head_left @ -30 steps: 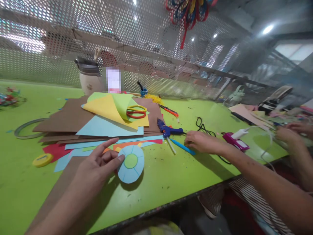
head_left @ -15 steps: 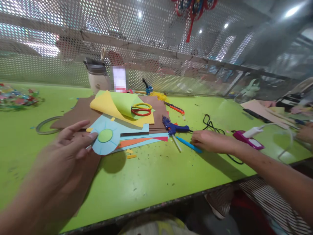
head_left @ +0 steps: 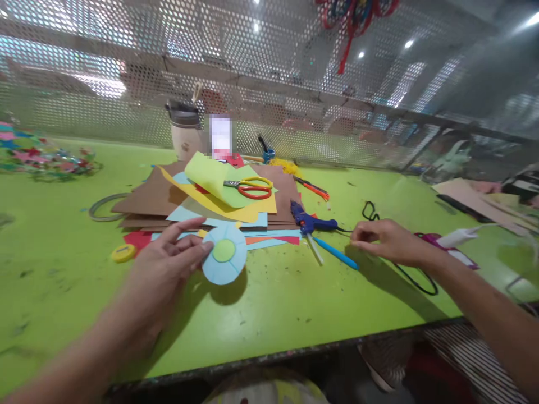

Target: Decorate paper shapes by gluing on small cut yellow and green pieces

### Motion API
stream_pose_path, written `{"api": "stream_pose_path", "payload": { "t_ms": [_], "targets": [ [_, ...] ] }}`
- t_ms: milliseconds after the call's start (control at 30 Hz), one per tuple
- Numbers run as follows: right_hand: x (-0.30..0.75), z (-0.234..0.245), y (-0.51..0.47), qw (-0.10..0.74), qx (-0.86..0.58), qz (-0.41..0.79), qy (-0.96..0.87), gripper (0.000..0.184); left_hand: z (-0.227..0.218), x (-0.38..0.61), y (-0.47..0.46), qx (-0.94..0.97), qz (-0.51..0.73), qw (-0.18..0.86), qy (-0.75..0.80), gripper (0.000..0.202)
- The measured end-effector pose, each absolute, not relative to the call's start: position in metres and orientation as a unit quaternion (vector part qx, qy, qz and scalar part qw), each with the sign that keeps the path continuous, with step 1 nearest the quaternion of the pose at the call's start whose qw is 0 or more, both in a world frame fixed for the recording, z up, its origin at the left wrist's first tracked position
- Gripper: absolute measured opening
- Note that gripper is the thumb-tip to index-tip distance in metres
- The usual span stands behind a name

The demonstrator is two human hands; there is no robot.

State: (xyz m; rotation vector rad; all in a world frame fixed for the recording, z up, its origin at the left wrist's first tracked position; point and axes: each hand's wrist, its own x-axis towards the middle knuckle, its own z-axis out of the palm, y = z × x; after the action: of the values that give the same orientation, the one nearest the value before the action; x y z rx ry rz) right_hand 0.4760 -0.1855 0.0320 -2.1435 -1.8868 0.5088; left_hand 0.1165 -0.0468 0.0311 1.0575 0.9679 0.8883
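A round light-blue paper disc with a green circle at its centre and thin radiating lines is pinched between the thumb and fingers of my left hand, raised over the table. My right hand is at the right, its fingers curled together beside the black cord. What lies between those fingertips, if anything, is hidden. Left of it rest a blue glue gun with a white glue stick and a bright blue pen.
Yellow-and-red-handled scissors lie on coloured paper over brown cardboard. An orange cutter is behind the glue gun. Around them are a tape roll, a yellow round thing, a bottle and a white plug.
The view has swung slightly left. My left hand has carried the disc rightward and a little nearer, uncovering red paper and the yellow round thing. My right hand has drawn away from the blue pen.
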Motion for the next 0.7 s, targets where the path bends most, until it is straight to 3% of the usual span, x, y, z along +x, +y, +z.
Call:
{"api": "stream_pose_path", "payload": {
  "t_ms": [167, 267, 700],
  "targets": [
    [0.423, 0.048, -0.171, 0.323, -0.657, 0.311, -0.606, 0.019, 0.004, 0.117, -0.033, 0.59, 0.334, 0.623, 0.39, 0.054],
    [0.389, 0.048, -0.146, 0.383, -0.598, 0.376, -0.595, 0.019, -0.003, 0.117, -0.028, 0.616, 0.312, 0.611, 0.386, 0.052],
    [0.34, 0.02, -0.112, 0.417, -0.569, 0.479, -0.522, 0.02, 0.002, 0.123, -0.034, 0.554, 0.306, 0.662, 0.401, 0.057]
  ]
}}
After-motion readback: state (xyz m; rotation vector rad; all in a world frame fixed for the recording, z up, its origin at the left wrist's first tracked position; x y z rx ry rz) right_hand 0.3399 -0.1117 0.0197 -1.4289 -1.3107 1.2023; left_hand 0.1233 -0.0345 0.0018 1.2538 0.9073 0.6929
